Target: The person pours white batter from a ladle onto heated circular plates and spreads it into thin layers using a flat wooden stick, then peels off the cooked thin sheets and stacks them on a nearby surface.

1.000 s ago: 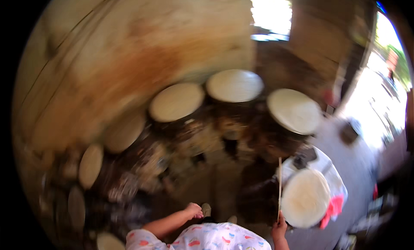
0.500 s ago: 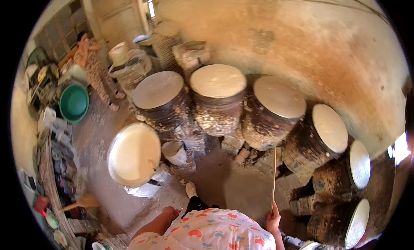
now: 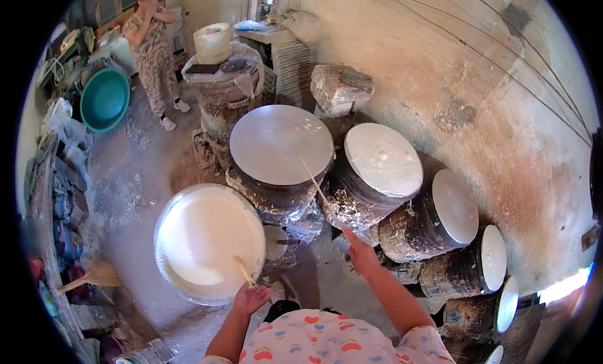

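My right hand (image 3: 363,256) is closed round one end of a long thin wooden stick (image 3: 321,197). The stick's far tip lies over the greyish surface of a round vat (image 3: 276,144), near its middle; I cannot tell whether it touches. Low at the left, my left hand (image 3: 252,298) is turned palm up with its fingers apart. It is beside the near rim of a wide metal basin (image 3: 164,263) of creamy liquid. A short pale wooden handle (image 3: 244,271) slants over that rim, its near end close to my left fingers.
More round vats (image 3: 384,160) with whitish tops curve away to the right along the stained wall. A small bucket (image 3: 274,241) stands right of the basin. At the far left are a green tub (image 3: 105,100), a broom (image 3: 97,275) and a standing person (image 3: 152,56).
My view has shifted left and closer to the vats. My right hand has swung the stick up over the greyish vat. My left hand has come to the basin, and its fingers have spread.
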Tool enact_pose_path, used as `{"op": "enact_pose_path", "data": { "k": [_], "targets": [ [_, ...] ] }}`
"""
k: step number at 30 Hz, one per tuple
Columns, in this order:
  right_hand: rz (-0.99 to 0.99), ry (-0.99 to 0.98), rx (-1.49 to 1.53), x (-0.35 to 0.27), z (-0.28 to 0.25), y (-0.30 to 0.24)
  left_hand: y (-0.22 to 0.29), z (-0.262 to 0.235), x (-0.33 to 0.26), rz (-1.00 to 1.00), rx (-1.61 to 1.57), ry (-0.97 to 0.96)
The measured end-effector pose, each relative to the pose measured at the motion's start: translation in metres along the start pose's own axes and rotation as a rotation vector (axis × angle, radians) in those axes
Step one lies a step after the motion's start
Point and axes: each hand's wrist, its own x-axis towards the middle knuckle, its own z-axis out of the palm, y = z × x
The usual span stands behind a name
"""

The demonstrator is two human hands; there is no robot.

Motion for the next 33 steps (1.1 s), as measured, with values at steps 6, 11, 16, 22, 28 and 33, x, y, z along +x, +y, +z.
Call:
{"op": "enact_pose_path", "data": {
  "k": [6, 11, 16, 22, 28, 33],
  "targets": [
    [0.165, -0.163, -0.409, 0.135, -0.005, -0.014, 0.043, 0.022, 0.026, 0.033, 0.020, 0.166],
    [0.166, -0.098, -0.314, 0.193, -0.022, 0.017, 0.028, 0.009, 0.014, 0.129, 0.002, 0.251],
    [0.124, -0.121, -0.285, 0.195, -0.025, 0.028, -0.008, -0.024, 0.010, 0.284, 0.141, 0.448],
    [-0.233, -0.360, -0.400, 0.189, -0.022, 0.032, -0.007, 0.006, 0.029, 0.188, -0.109, 0.305],
    [-0.114, -0.136, -0.353, 0.211, -0.033, 0.055, 0.031, 0.052, 0.032, 0.222, -0.092, 0.141],
    [0.002, -0.115, -0.304, 0.225, -0.035, 0.046, 0.088, 0.060, 0.070, 0.300, -0.173, 0.366]
  ]
}}
